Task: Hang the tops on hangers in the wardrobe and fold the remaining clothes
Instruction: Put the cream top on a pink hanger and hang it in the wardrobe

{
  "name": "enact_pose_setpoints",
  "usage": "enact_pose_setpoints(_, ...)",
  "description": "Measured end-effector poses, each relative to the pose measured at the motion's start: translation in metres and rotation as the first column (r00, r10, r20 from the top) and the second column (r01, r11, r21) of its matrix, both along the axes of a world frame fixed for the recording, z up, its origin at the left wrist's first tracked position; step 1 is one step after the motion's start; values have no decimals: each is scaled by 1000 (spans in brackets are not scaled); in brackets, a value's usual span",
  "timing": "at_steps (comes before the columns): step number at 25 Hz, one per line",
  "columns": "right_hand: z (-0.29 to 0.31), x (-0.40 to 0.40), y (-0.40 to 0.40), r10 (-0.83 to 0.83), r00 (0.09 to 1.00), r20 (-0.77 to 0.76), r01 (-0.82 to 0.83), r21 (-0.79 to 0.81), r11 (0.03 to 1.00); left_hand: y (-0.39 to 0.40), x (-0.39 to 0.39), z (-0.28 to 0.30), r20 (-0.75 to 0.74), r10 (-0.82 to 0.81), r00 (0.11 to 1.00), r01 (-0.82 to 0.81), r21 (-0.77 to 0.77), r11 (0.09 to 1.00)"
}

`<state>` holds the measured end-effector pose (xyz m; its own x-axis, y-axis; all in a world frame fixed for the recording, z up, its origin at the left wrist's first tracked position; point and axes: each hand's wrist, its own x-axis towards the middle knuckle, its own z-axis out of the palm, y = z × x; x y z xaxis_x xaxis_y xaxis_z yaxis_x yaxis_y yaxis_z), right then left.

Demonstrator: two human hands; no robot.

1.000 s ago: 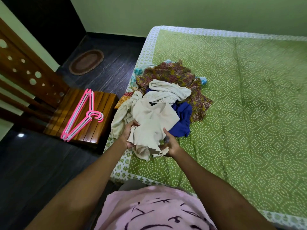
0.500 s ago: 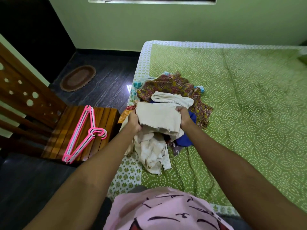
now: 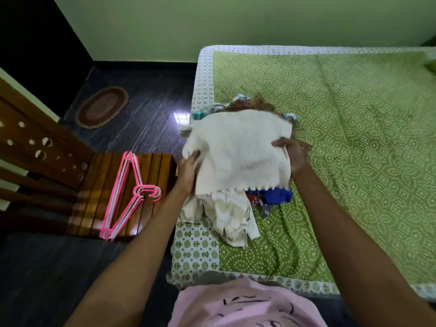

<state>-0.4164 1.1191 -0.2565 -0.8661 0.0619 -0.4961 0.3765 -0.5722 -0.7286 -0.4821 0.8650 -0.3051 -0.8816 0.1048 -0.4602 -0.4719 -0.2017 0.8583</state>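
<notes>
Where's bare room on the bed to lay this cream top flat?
The bedspread is bare right of the clothes pile, out to its far and right borders, and also between the pile and the near edge. It is crowded along the left border, where the pile sits under the cream top. Hangers fill much of the chair seat.

Oval brown mat (image 3: 102, 108) on dark floor (image 3: 146, 114), near the wall corner. Bright window glare (image 3: 182, 118) on the floor just beside the bed edge. Green patterned sheet (image 3: 354, 161) over the bed, white-bordered.
</notes>
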Motion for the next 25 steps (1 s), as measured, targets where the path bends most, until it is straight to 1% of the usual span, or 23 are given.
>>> enact_pose_setpoints(1,-30,15,2,-5,992,126,-3,67,998,-7,20,-20,78,6,997,-1,-63,998)
enact_pose_setpoints(2,-64,30,3,-23,965,260,-14,142,990,-15,38,-41,164,-14,986,38,-144,989)
enact_pose_setpoints(3,-97,47,4,-48,911,409,-61,250,966,-21,58,-60,252,-39,967,100,-235,967)
enact_pose_setpoints(4,-125,64,6,-64,851,521,-127,323,938,-26,75,-78,319,-53,946,156,-307,939)
enact_pose_setpoints(5,-154,81,11,-70,790,609,-186,348,919,-31,90,-94,357,-56,932,194,-363,911)
enact_pose_setpoints(7,-181,110,11,-107,727,678,-185,345,920,-36,110,-122,394,-86,915,261,-418,870)
enact_pose_setpoints(9,-183,122,9,-140,695,705,-206,383,901,-41,121,-138,415,-141,899,340,-457,822)
enact_pose_setpoints(11,-180,126,10,-165,727,667,-177,414,893,-44,127,-150,437,-174,883,381,-448,809)
enact_pose_setpoints(13,-184,134,16,-183,728,660,-174,436,883,-49,138,-159,516,-226,826,453,-372,810)
enact_pose_setpoints(14,-189,143,20,-187,701,688,-213,452,866,-51,143,-162,573,-270,774,533,-358,767)
enact_pose_setpoints(15,-195,154,23,-213,678,703,-253,496,831,-55,150,-167,639,-324,698,652,-380,656)
enact_pose_setpoints(16,-202,166,25,-235,666,708,-298,541,787,-59,156,-171,694,-395,602,775,-389,498)
enact_pose_setpoints(17,-210,177,27,-230,642,731,-365,556,747,-60,162,-175,729,-427,535,840,-401,366)
enact_pose_setpoints(18,-225,183,28,-204,614,762,-449,550,704,-60,165,-178,742,-433,512,857,-408,315)
enact_pose_setpoints(19,-233,182,25,-164,582,796,-531,525,665,-59,166,-180,733,-422,534,840,-405,360)
enact_pose_setpoints(20,-235,172,20,-113,581,806,-575,505,644,-57,163,-180,724,-394,567,809,-397,434)
enact_pose_setpoints(21,-232,157,12,-54,622,781,-587,511,628,-55,158,-180,704,-369,606,763,-384,521)
enact_pose_setpoints(22,-227,139,1,7,661,750,-593,518,616,-54,150,-179,683,-356,637,723,-370,584)
enact_pose_setpoints(23,-221,118,-12,70,694,716,-597,519,612,-55,142,-177,664,-348,662,694,-367,619)
enact_pose_setpoints(25,-217,73,-42,197,723,662,-636,525,566,-59,121,-176,629,-320,708,639,-379,669)
